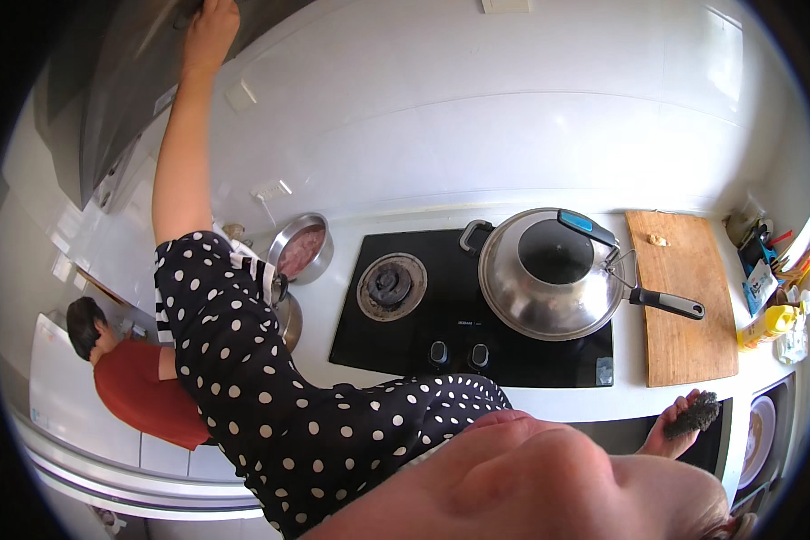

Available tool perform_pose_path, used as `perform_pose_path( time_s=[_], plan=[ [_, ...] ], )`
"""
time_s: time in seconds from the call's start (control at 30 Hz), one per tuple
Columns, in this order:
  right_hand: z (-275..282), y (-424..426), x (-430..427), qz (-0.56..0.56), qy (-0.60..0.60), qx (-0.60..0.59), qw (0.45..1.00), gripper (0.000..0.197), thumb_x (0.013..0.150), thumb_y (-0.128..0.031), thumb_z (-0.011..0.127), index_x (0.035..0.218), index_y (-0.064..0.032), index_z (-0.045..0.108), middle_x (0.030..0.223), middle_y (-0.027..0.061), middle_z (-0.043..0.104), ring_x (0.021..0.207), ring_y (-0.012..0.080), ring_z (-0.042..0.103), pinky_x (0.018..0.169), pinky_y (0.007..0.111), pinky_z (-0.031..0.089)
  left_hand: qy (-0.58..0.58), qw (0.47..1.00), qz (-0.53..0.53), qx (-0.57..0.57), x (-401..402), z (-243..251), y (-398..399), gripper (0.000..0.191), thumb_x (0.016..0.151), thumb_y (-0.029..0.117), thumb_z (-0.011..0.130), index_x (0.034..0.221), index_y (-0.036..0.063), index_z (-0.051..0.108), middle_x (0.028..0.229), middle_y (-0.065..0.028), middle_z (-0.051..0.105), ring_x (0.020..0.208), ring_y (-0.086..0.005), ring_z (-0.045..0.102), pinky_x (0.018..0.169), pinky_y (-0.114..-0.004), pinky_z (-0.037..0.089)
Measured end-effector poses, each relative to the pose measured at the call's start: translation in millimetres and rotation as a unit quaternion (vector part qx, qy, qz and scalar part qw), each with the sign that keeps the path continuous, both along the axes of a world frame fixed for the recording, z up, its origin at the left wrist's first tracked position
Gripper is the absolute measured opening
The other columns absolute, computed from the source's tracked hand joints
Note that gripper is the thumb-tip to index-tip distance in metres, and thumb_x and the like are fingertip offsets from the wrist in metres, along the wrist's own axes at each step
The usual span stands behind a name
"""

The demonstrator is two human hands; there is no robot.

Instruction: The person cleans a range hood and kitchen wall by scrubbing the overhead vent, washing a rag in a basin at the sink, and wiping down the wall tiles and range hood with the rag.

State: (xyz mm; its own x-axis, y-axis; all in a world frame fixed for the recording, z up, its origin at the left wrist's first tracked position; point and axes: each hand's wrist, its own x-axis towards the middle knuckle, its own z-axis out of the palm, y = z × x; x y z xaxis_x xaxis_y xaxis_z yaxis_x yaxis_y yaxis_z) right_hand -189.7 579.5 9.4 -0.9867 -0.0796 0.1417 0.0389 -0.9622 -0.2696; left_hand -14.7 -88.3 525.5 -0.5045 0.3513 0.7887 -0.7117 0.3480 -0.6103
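My left arm, in a black sleeve with white dots, stretches up to the dark range hood (131,74). My left hand (212,34) is at the hood's surface with its fingers curled. The frame's top edge and the dark panel hide whether it grips anything. Low on the right, my right hand (675,428) holds a dark grey wire scouring pad (694,415) by the counter's front edge. Between my hands lies a black glass gas hob (439,270). On its right burner sits a steel wok (506,297) under a domed lid with a glass window (555,251).
The left burner (391,287) is bare. Left of the hob stands a steel bowl of raw meat (304,250). A wooden cutting board (692,297) lies under the wok's handle (668,302). Farther right are a yellow bottle (769,325) and a sink (779,405). A person in red (142,385) is at left.
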Motion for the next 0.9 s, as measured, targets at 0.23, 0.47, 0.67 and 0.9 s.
perform_pose_path(
  time_s=[0.23, 0.47, 0.67, 0.9],
  plan=[
    [0, 14, 37, -0.061, 0.024, 0.019, 0.998, 0.034, 0.091, -0.014, 0.045, 0.123, -0.0025, 0.042, 0.112, 0.0135, 0.053, 0.073, 0.0135, 0.05, 0.053, 0.018, 0.042, 0.037, 0.984, 0.024, 0.172, -52, 6, -23, 0.022, 0.084, 0.006, 0.044, 0.102, -0.0005, 0.054, 0.108, -0.0134, 0.047, 0.09, -0.0281, 0.053, 0.073, -0.035, 0.048],
    [8, -3, 48, -0.109, -0.021, 0.063, 0.992, 0.036, 0.092, -0.014, 0.043, 0.126, -0.002, 0.039, 0.114, 0.0138, 0.052, 0.073, 0.0137, 0.051, 0.052, 0.018, 0.042, -0.05, 0.99, 0.1, -0.082, -110, 4, -99, 0.011, 0.079, 0.003, 0.05, 0.087, -0.0006, 0.056, 0.095, -0.0015, 0.047, 0.093, -0.0164, 0.05, 0.069, -0.023, 0.054],
    [15, -30, 36, -0.068, 0.013, 0.046, 0.997, 0.037, 0.09, -0.014, 0.043, 0.124, -0.0003, 0.039, 0.116, 0.0138, 0.051, 0.074, 0.014, 0.049, 0.051, 0.019, 0.04, -0.045, 0.984, 0.162, -0.061, -116, -9, -71, 0.007, 0.075, 0.0, 0.053, 0.079, 0.001, 0.059, 0.098, -0.0014, 0.047, 0.092, -0.0186, 0.05, 0.071, -0.024, 0.054],
    [33, -29, 24, 0.013, 0.033, 0.003, 0.999, 0.043, 0.083, -0.01, 0.053, 0.123, 0.0004, 0.04, 0.115, 0.0141, 0.05, 0.073, 0.0138, 0.045, 0.053, 0.02, 0.038, -0.015, 0.984, 0.155, -0.082, -52, -2, -52, 0.026, 0.081, 0.005, 0.046, 0.103, -0.0032, 0.056, 0.112, -0.0088, 0.046, 0.1, -0.0235, 0.048, 0.078, -0.03, 0.047]
  ],
)
